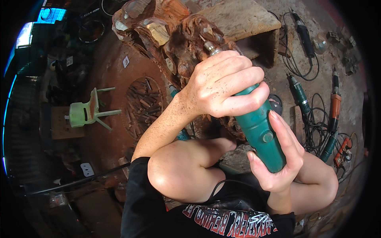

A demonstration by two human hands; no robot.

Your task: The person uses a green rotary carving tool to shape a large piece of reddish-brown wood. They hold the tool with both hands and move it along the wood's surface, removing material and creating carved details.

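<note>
A green straight die grinder (260,127) slants across the middle, its metal collet (211,47) and thin bit pointing up and left. My left hand (228,83), dusted with brown wood specks, wraps round its front part. My right hand (283,158) cups its rear end, with thumb and fingers on either side. Past the collet stands a reddish-brown wood carving (180,43) with deep hollows and paler patches. The bit overlaps the carving in view, but I cannot tell whether it touches. My left hand and forearm hide the carving's lower part.
A wooden block (238,20) stands behind the carving. To the right lie a black corded tool (304,39), another green grinder (298,93), an orange one (335,107), tangled cords and a power strip (342,152). A pile of wood pieces (145,99) and a pale-green chair (89,109) are leftward.
</note>
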